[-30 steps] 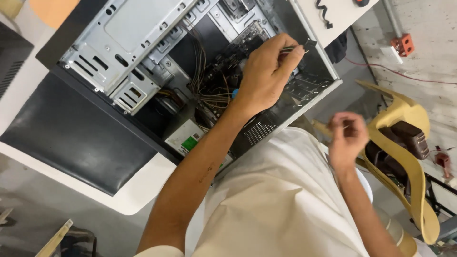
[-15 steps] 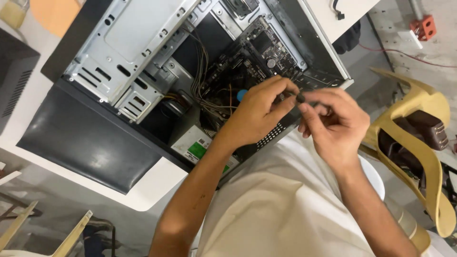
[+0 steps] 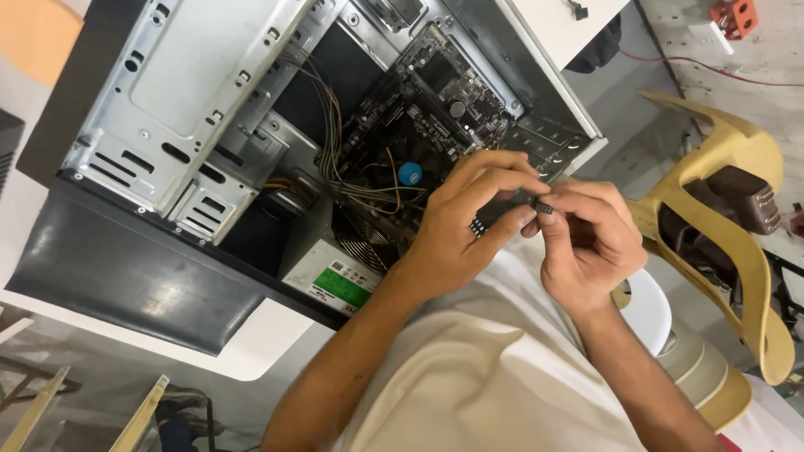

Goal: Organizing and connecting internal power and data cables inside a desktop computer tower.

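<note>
Below hands: power supply (image 3: 335,280), rectangular green-white label (image 3: 342,287), facing up.

head cam, looks down, close

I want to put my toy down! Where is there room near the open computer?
The white table corner under the computer case's black front looks bare. The flat metal drive cage is clear too. Inside is crowded: wires, motherboard, and the left hand and right hand.
</note>
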